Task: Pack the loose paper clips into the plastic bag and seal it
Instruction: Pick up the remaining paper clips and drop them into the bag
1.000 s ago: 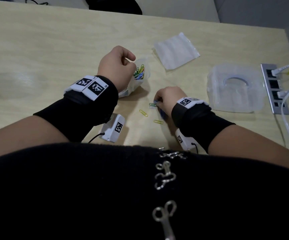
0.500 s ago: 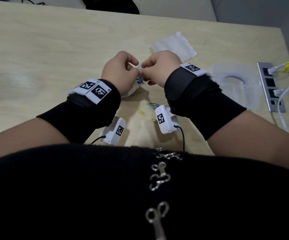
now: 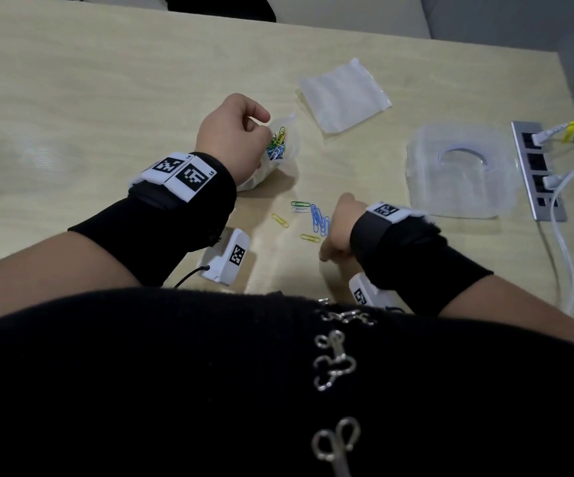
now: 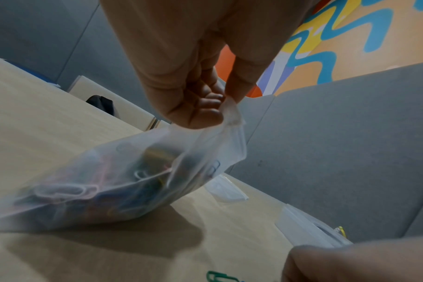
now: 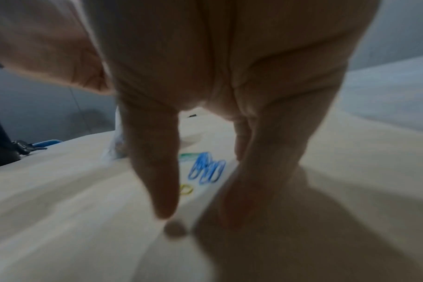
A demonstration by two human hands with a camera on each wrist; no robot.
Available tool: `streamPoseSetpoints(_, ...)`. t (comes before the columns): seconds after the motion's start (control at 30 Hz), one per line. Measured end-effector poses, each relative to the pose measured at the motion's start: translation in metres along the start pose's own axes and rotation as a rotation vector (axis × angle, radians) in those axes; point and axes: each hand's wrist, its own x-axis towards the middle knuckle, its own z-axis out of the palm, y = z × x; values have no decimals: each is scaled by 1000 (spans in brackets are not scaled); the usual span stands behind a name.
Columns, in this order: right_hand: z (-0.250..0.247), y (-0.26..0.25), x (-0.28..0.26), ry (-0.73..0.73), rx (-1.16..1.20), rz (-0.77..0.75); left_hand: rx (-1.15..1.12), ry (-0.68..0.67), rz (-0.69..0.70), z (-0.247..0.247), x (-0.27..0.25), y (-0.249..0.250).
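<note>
A pale wood-grain desk (image 3: pixel 72 98) runs up to grey partition panels, with a colourful patterned wall showing above them in the left wrist view. Take the cluster of blue paper clips (image 3: pixel 319 218) as the landmark: it lies on the desk just left of the right hand (image 3: pixel 338 228), with a green clip (image 3: pixel 300 204) just beyond it, a yellow clip (image 3: pixel 279 220) to its left and another yellow clip (image 3: pixel 309 238) just on the near side. The blue clips lie side by side, their long axes running roughly away from the person, so they sit just ahead of the right fingertips (image 5: pixel 164 208). That hand is much the nearer to them; its thumb and fingers point down at the desk, spread apart and holding nothing.

Further away and to the left of the blue cluster, the left hand (image 3: pixel 230 139) pinches the rim of the plastic bag (image 4: pixel 123 181) between thumb and curled fingers, holding its mouth up and open while its belly rests on the desk, already loaded with coloured clips. A spare flat zip bag (image 3: pixel 344 92) lies beyond the cluster, a clear plastic box (image 3: pixel 461 170) well to its right.
</note>
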Motion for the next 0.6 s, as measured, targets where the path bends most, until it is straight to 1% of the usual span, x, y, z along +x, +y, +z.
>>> streamPoseSetpoints(0.07, 14, -7, 9, 88, 17, 32, -2, 0, -5, 0, 1, 0)
streamPoseSetpoints(0.2, 14, -24, 27, 209, 128, -73, 14, -4, 0, -1, 1, 0)
streamPoseSetpoints(0.3, 10, -32, 35, 208, 91, -170, 21, -4, 8, -2, 2, 0)
streamPoseSetpoints(0.4, 9, -42, 27, 205, 67, -300, 27, -8, 20, -3, 2, -1)
streamPoseSetpoints(0.5, 16, -46, 15, 266, -97, -477, 28, -3, 31, -3, 3, -2)
streamPoseSetpoints(0.6, 20, -45, 17, 305, -228, -577, 34, -2, 36, -4, 4, -3)
